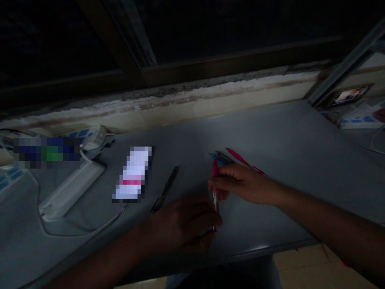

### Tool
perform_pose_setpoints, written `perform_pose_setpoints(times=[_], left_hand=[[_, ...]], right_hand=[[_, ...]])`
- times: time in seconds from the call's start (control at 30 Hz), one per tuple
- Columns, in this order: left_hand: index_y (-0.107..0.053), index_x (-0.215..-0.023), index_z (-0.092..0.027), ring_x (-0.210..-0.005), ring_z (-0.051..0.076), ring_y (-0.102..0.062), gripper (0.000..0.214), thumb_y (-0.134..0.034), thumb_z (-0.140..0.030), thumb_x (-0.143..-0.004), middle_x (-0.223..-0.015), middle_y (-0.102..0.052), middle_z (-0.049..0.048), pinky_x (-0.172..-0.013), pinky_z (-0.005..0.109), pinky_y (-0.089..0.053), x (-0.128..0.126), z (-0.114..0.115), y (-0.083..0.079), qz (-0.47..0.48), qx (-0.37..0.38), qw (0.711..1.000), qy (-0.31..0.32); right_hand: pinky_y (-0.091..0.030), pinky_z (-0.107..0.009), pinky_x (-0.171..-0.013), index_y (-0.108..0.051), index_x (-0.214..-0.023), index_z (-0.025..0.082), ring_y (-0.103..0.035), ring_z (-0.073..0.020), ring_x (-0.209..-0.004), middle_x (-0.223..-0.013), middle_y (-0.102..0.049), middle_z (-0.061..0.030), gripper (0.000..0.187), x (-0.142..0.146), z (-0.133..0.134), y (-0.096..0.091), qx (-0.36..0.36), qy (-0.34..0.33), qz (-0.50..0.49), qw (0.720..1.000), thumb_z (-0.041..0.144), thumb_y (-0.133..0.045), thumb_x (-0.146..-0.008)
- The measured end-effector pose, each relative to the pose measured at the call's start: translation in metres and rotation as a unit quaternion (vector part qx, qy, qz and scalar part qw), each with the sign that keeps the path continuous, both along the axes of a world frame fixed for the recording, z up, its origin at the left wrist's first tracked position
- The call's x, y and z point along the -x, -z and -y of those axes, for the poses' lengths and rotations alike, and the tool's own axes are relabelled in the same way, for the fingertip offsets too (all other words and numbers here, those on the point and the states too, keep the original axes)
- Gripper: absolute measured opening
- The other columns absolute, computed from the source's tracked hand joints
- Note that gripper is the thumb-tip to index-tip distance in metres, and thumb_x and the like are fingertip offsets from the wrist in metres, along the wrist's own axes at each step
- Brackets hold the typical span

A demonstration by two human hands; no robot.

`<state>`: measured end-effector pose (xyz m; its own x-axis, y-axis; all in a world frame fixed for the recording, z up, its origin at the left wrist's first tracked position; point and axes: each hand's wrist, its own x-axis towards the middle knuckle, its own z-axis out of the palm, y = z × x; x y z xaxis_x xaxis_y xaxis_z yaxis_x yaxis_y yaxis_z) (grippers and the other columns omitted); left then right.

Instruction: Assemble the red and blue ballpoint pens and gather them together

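Observation:
A pink pen [215, 196] with a clear barrel is held nearly upright over the grey table. My right hand [240, 182] is closed around its upper part, just below the pink top. Lower down, my left hand [183, 224] has its fingers closed at the bottom end of the same pen; it is dark and slightly blurred there. Behind my right hand lie a blue pen [220, 157], a dark pen beside it, and another pink pen [236, 154], all partly covered by that hand. A black pen [168, 184] rests just beyond my left hand.
A phone [134, 172] with a lit, pixelated screen lies left of the black pen. Further left are a white power strip [72, 192] and its cable [84, 235]. Another phone [350, 96] leans at the far right. A wall and dark window stand behind the grey table [270, 132].

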<state>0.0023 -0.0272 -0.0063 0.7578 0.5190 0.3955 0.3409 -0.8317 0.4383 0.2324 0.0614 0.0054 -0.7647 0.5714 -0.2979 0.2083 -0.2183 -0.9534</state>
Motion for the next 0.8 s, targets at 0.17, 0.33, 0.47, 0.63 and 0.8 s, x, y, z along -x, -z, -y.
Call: perform_pose_setpoints(times=[0.17,0.33,0.47,0.63,0.8], left_hand=[[-0.065,-0.114,-0.021,-0.085,0.02,-0.076,0.022,-0.058,-0.006,-0.1,-0.092,-0.078,0.0039,-0.077,0.031,-0.065,0.0011,-0.0009,-0.0008,-0.01,0.012,1.0,-0.008],[-0.064,-0.115,-0.02,-0.089,0.021,-0.077,0.017,-0.06,-0.008,-0.103,-0.095,-0.079,0.0055,-0.08,0.032,-0.066,0.0009,-0.0014,0.0002,-0.002,0.0,1.0,-0.001],[-0.064,-0.114,-0.02,-0.087,0.02,-0.077,0.018,-0.058,-0.006,-0.104,-0.092,-0.079,0.0045,-0.078,0.03,-0.066,-0.0007,-0.001,-0.0017,-0.004,-0.003,1.0,-0.008],[-0.065,-0.116,-0.02,-0.094,0.021,-0.08,0.018,-0.06,-0.007,-0.104,-0.097,-0.082,0.0066,-0.083,0.031,-0.067,0.0,-0.0004,-0.0026,-0.008,-0.01,1.0,-0.008],[-0.066,-0.121,-0.02,-0.099,0.022,-0.082,0.018,-0.061,-0.013,-0.106,-0.102,-0.082,0.0069,-0.087,0.034,-0.069,0.0008,0.0004,-0.0011,-0.007,0.002,1.0,-0.016]], right_hand=[[-0.053,-0.035,-0.075,-0.069,-0.084,0.019,-0.065,-0.0161,-0.073,-0.076,-0.069,-0.0014,0.068,-0.0005,0.0001,0.0006,0.002,0.001,-0.002,1.0,0.087,-0.074,-0.089],[-0.053,-0.035,-0.077,-0.071,-0.086,0.019,-0.065,-0.0158,-0.075,-0.079,-0.071,-0.001,0.066,-0.0017,-0.002,0.0039,0.021,0.001,-0.011,1.0,0.085,-0.077,-0.088],[-0.052,-0.034,-0.077,-0.071,-0.087,0.019,-0.065,-0.015,-0.076,-0.08,-0.071,-0.0003,0.061,-0.002,-0.0026,0.0055,0.03,0.002,-0.006,1.0,0.079,-0.079,-0.091],[-0.052,-0.033,-0.077,-0.072,-0.089,0.018,-0.064,-0.0147,-0.076,-0.081,-0.071,-0.0002,0.06,-0.0018,-0.0019,0.0062,0.033,0.0,-0.012,0.999,0.078,-0.079,-0.092],[-0.051,-0.034,-0.077,-0.072,-0.087,0.018,-0.065,-0.0157,-0.077,-0.08,-0.07,-0.0012,0.065,-0.0025,-0.0014,0.0071,0.01,-0.01,0.003,1.0,0.083,-0.074,-0.092]])
